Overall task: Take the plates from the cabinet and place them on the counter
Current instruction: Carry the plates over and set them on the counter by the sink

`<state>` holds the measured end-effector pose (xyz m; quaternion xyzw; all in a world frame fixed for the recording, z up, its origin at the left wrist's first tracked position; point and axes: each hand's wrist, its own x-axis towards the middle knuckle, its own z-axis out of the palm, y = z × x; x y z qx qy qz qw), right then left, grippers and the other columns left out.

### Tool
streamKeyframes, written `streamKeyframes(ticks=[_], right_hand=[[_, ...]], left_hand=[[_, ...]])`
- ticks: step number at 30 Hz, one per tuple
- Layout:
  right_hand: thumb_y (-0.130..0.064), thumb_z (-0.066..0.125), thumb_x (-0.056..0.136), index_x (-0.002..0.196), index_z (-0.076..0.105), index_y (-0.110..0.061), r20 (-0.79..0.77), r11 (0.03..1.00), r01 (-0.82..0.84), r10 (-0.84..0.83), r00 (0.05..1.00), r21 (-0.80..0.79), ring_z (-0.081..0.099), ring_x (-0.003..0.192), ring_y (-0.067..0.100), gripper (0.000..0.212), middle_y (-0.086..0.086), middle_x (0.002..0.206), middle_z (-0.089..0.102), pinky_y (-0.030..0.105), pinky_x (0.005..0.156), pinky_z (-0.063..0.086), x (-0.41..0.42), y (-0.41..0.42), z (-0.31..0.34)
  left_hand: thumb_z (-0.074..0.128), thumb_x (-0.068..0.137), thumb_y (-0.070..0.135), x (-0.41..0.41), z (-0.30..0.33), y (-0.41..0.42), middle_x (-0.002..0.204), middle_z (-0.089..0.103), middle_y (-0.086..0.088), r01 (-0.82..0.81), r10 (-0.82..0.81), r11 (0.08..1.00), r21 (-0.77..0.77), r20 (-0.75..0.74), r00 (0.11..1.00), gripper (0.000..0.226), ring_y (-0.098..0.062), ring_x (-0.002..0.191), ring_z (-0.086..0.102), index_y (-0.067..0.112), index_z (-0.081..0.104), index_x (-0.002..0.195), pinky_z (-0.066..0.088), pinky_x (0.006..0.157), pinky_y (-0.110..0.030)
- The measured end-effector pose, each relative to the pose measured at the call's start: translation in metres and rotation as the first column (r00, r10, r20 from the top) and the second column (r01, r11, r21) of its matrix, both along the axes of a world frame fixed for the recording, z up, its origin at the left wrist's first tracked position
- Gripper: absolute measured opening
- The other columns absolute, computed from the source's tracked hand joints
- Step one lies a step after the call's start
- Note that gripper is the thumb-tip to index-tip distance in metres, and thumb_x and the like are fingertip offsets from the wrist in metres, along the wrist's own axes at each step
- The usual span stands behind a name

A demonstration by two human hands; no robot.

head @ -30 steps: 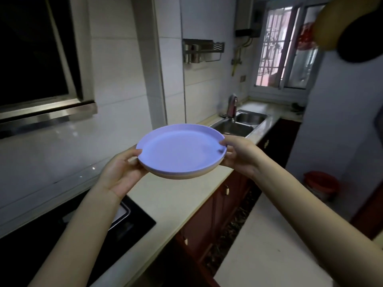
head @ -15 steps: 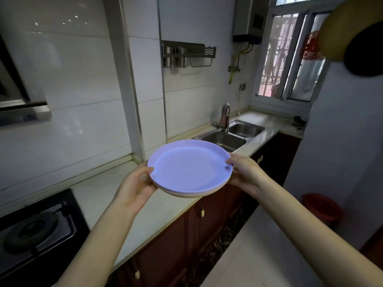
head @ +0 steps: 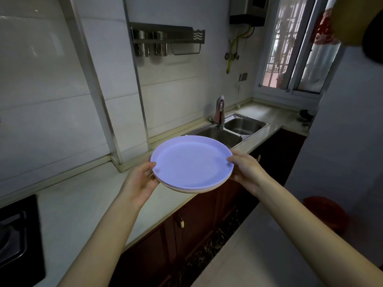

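I hold a small stack of plates (head: 191, 165) level in the air, a lilac plate on top and a cream one showing beneath its rim. My left hand (head: 141, 182) grips the stack's left edge, thumb on top. My right hand (head: 245, 171) grips the right edge the same way. The stack hovers above the front part of the pale counter (head: 83, 204), just left of the sink. No cabinet holding plates is in view.
A steel double sink (head: 228, 131) with a tap (head: 219, 110) lies beyond the plates. A black gas hob (head: 14, 235) sits at the far left. Dark red lower cabinet doors (head: 196, 222) run under the counter. A red bin (head: 325, 214) stands on the floor at right.
The plates and both hands have travelled right along the counter, away from the hob and closer to the sink, and sit lower over the worktop. Both grips are unchanged.
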<state>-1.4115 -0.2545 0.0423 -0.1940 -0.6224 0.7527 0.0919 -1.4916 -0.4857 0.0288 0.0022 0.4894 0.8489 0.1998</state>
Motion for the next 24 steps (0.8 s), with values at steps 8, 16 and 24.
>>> streamKeyframes(ticks=[8,16,24], right_hand=[[-0.003,0.047,0.084,0.107,0.066,-0.008,0.045,0.999,0.044,-0.045,0.998,0.017,0.06,0.075,0.019,0.029,0.007,0.09,0.064,0.026,0.057,0.05,-0.088,0.068,-0.018],[0.001,0.046,0.086,0.118,0.06,-0.005,0.032,0.998,-0.017,0.015,0.999,0.063,0.059,0.063,0.015,0.036,0.01,0.087,0.061,0.018,0.042,0.046,-0.222,0.123,-0.029],[0.0,0.044,0.09,0.087,0.06,-0.008,0.064,0.992,-0.11,0.107,0.992,0.06,0.048,0.028,-0.002,0.018,-0.013,0.037,0.054,0.011,0.033,0.037,-0.335,0.161,-0.053]], left_hand=[[0.05,0.082,-0.001,-0.091,-0.025,0.068,0.093,0.066,-0.01,-0.024,0.024,1.0,-0.006,0.042,0.999,0.018,-0.022,0.081,0.064,0.004,0.063,0.094,0.057,0.058,-0.027],[0.04,0.079,-0.007,-0.22,-0.048,0.123,0.07,0.074,0.002,-0.013,0.005,0.994,-0.105,-0.078,0.997,0.032,-0.012,0.064,0.069,0.009,0.067,0.084,0.055,0.058,-0.024],[0.039,0.082,-0.006,-0.321,-0.083,0.159,0.097,0.063,-0.009,-0.118,0.115,0.975,-0.189,-0.027,0.993,0.037,-0.021,0.082,0.059,0.003,0.056,0.113,0.05,0.069,-0.027]])
